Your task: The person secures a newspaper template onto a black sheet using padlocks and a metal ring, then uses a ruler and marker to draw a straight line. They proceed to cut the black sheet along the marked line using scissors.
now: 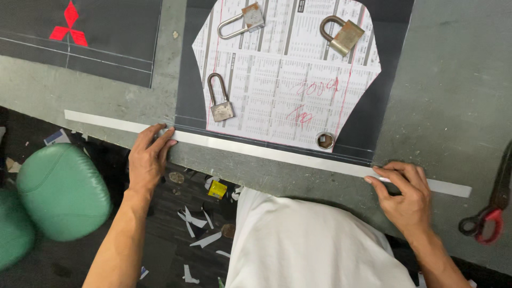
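**Two hands on one long white strip at the counter's near edge**

A long white strip (pixel 266 152) lies flat on the grey counter (pixel 453 96), running from upper left to lower right along the near edge. Its long axis passes straight between the two hands, so each hand has one stretch of it. The left hand (pixel 149 160) sits at the left part, fingers laid flat and pressed down on the strip, close to the corner of the dark sheet (pixel 184 80); it presses rather than pinches. The right hand (pixel 405 194) meets the strip near its right end, fingertips drawn together on top of it; whether they pinch the edge or only press cannot be told. A short length of strip runs on beyond each hand. Both hands touch it, neither nearer than the other.

Just beyond the strip lies one dark sheet, and on it one printed paper pattern (pixel 288 74) with red markings. Weighing the pattern down are three padlocks (pixel 220 98) and one small round weight (pixel 325 141) near its lower edge. One pair of red-handled scissors (pixel 488 210) rests at the far right. One green cushioned stool (pixel 61 189) stands on the floor to the left, among paper scraps (pixel 200 226).
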